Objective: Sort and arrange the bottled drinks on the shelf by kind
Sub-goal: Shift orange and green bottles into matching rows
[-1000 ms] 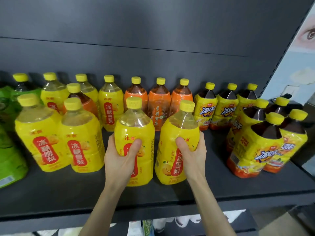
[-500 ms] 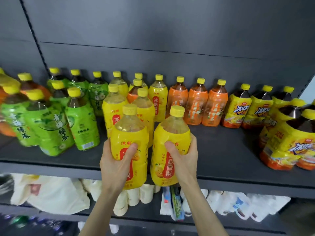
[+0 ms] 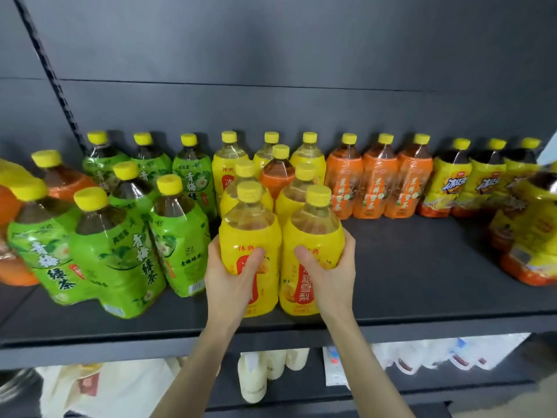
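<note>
On the dark shelf (image 3: 422, 282), green-label bottles (image 3: 120, 260) stand at 9 o'clock of two side-by-side bottles near its 6 o'clock edge. The left hand (image 3: 232, 276) grips the left yellow bottle (image 3: 250, 230) with curled fingers, and the right hand (image 3: 331, 276) grips the right yellow bottle (image 3: 313, 233) likewise.

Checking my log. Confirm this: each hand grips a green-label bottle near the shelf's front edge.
Not green: in the head view the left hand grips the left yellow-label bottle and the right hand the right yellow-label bottle, near the shelf's front edge.

At the right edge the yellow-wrapped bottles (image 3: 527, 227) are blurred and cropped; the leftmost orange bottle (image 3: 9, 206) is cropped.
</note>
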